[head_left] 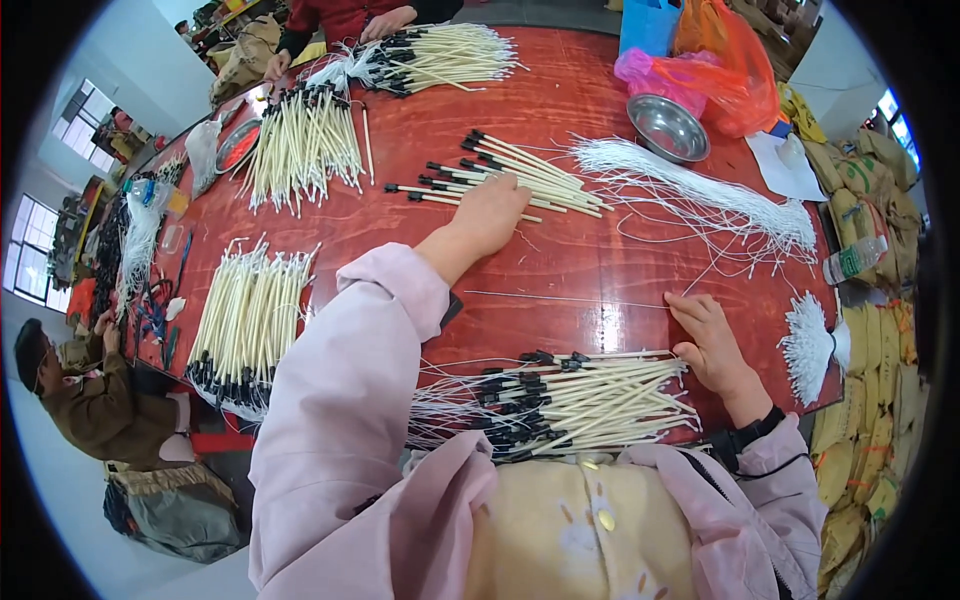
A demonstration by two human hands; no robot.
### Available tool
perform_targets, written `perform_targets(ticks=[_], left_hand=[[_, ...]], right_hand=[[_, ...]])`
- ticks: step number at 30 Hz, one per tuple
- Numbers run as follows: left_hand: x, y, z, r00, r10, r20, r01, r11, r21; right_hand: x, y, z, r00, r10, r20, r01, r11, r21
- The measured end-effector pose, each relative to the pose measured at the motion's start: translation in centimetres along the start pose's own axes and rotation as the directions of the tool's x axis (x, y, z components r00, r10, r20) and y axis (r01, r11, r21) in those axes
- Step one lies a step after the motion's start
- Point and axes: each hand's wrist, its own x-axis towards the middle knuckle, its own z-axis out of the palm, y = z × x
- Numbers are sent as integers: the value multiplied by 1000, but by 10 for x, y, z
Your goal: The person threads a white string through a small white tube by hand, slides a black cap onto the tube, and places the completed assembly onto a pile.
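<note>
Workshop scene, big red-brown table covered in piles of cream sticks with black caps. Left hand reaches out toward 12 o'clock, palm down, fingers curled loosely over the near ends of a small loose pile of sticks at table centre; whether it actually pinches one I cannot tell. Right hand lies at 4 o'clock, fingers spread and flat on the table, touching the right end of the near bundle of sticks and just beside a thin wire lying across the wood; grips nothing visible.

Sticks: slim, straight, cream-white, each with a black cap at one end and thin white leads trailing from it. Judged light, stiff but probably snappable, smooth enough to roll; best taken mid-shaft or near the black cap, not by the leads, which look limp and tangle-prone.

Around: more stick piles at 9 o'clock and 11 o'clock, a heap of white strings at 2 o'clock, a steel bowl and pink-orange plastic bags at 1 o'clock. Another person's hands work at 12 o'clock; a seated person at 8 o'clock.
</note>
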Motion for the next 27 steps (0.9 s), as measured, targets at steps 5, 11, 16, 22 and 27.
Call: perform_targets(ticks=[5, 11, 16, 22, 27], left_hand=[[2, -6, -2, 992, 123, 22, -125, 990, 64], [-51, 12, -65, 995, -99, -14, 89, 944, -319], [-136, 4, -86, 947, -279, 160, 319, 883, -344], [-156, 8, -77, 936, -300, 184, 345, 886, -310], [-148, 11, -73, 943, -279, 183, 326, 885, -331]], right_hand=[[5, -3, 5, 999, 11, -38, -10, 1000, 19], [-1, 2, 6, 998, 18, -64, -16, 999, 32], [1, 2, 8, 996, -4, -91, 8, 999, 49], [1, -2, 6, 997, 19, -72, -17, 999, 35], [4, -9, 2, 998, 41, -48, -41, 999, 7]])
